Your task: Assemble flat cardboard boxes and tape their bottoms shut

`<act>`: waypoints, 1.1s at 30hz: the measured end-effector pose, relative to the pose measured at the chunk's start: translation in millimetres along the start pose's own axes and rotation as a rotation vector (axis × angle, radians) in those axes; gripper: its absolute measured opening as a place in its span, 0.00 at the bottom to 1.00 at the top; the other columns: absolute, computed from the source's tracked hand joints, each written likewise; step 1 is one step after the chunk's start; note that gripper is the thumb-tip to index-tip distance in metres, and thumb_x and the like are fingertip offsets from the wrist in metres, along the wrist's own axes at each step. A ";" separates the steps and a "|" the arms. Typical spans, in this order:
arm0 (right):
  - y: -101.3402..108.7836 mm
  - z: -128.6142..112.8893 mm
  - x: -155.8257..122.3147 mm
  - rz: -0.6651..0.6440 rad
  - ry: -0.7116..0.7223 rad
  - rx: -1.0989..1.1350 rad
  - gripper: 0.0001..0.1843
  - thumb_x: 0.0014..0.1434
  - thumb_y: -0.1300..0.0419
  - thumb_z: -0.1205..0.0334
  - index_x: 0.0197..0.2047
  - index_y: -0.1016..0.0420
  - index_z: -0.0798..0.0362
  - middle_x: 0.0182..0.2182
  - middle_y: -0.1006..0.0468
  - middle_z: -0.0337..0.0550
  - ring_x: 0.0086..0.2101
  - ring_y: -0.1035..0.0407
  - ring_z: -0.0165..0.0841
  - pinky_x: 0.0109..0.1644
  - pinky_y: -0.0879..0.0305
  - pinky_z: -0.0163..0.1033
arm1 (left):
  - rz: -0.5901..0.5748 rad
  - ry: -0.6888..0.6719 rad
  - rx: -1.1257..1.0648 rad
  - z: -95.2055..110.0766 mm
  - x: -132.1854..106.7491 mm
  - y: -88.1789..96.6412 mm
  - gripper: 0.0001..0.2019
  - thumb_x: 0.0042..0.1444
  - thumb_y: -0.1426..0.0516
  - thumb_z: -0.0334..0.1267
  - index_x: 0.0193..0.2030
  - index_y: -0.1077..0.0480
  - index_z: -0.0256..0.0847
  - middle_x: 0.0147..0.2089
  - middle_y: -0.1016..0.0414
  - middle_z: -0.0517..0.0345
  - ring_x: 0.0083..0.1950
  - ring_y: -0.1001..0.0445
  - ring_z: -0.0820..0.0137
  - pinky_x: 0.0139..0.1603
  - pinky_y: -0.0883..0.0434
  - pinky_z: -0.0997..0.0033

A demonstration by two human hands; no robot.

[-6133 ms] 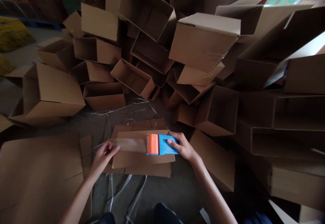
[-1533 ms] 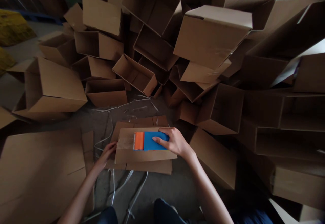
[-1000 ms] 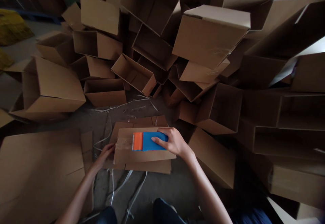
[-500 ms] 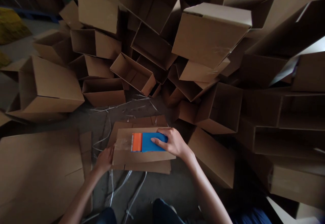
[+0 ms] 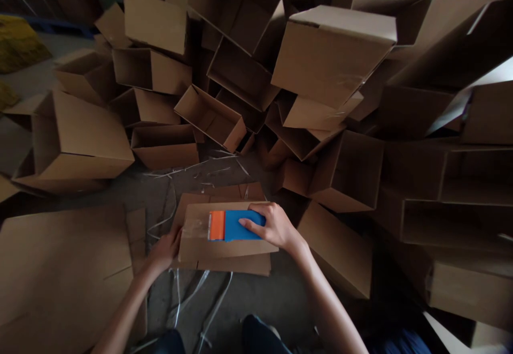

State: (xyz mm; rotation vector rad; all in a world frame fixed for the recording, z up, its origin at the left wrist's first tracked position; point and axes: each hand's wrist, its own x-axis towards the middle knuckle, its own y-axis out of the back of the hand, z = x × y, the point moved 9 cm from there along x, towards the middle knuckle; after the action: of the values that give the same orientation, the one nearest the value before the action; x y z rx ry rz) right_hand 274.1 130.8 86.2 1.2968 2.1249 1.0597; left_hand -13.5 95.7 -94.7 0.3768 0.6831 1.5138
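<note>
Right hand point(image 5: 272, 228): wrapped around the rear of the tape dispenser point(image 5: 240, 228), thumb along its upper face, a grip that probably steadies the tool and leaves its orange end clear.
Left hand point(image 5: 163, 251): at the left end of the box point(image 5: 228, 249), fingers partly hidden in shadow; I cannot tell whether they pinch the edge or only press it, though bracing seems likely.
Tape dispenser: lengthwise over the box top, orange end leftward, presumably to keep in line with the tape point(image 5: 195, 228).
Tape: a clear strip on the box top, between its left end and the tool.
Box: between the hands, above flat cardboard point(image 5: 240, 264) that perhaps gives a level base.
Big sheet point(image 5: 64, 268): lying to the left, beside the work spot.
Straps point(image 5: 218, 303): loose pale strands on the floor point(image 5: 280, 295).
Open boxes point(image 5: 334, 54): heaped beyond and rightward, tipped at many angles, apparently tossed rather than stacked.
Yellow bundle point(image 5: 22, 44): far left, blurred.
</note>
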 end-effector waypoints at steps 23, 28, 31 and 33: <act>-3.6 -1.6 -1.6 0.002 -0.014 -0.057 0.25 0.64 0.46 0.42 0.24 0.40 0.51 0.22 0.33 0.35 0.24 0.38 0.28 0.30 0.53 0.35 | 0.204 0.215 0.489 110.9 33.7 20.8 0.24 0.68 0.61 0.47 0.48 0.28 0.37 0.38 0.19 0.39 0.39 0.20 0.53 0.34 0.34 0.64; -1.2 -3.6 -2.1 -0.013 -0.022 -0.111 0.25 0.64 0.47 0.41 0.24 0.36 0.51 0.19 0.35 0.35 0.22 0.39 0.27 0.29 0.54 0.35 | 0.259 0.202 0.505 113.0 30.3 24.3 0.22 0.67 0.59 0.47 0.47 0.27 0.40 0.38 0.19 0.43 0.40 0.20 0.53 0.33 0.36 0.65; -0.4 -8.6 0.4 -0.051 -0.002 -0.113 0.23 0.64 0.46 0.43 0.26 0.32 0.52 0.21 0.31 0.37 0.23 0.36 0.28 0.29 0.53 0.35 | 0.285 0.211 0.521 111.3 29.4 25.5 0.18 0.66 0.56 0.46 0.45 0.27 0.43 0.37 0.18 0.47 0.40 0.20 0.54 0.32 0.36 0.66; 1.2 -11.3 2.5 -0.070 0.006 -0.138 0.23 0.64 0.46 0.43 0.27 0.30 0.52 0.22 0.28 0.38 0.24 0.35 0.29 0.29 0.53 0.35 | 0.291 0.206 0.530 111.0 29.5 26.1 0.18 0.65 0.55 0.46 0.44 0.27 0.44 0.36 0.18 0.48 0.40 0.20 0.54 0.31 0.37 0.67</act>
State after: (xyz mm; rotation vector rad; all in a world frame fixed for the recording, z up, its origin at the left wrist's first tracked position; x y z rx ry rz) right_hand 265.8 129.0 94.2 1.1487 2.0462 1.1603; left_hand 32.7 146.4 1.1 0.7529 1.2422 1.6459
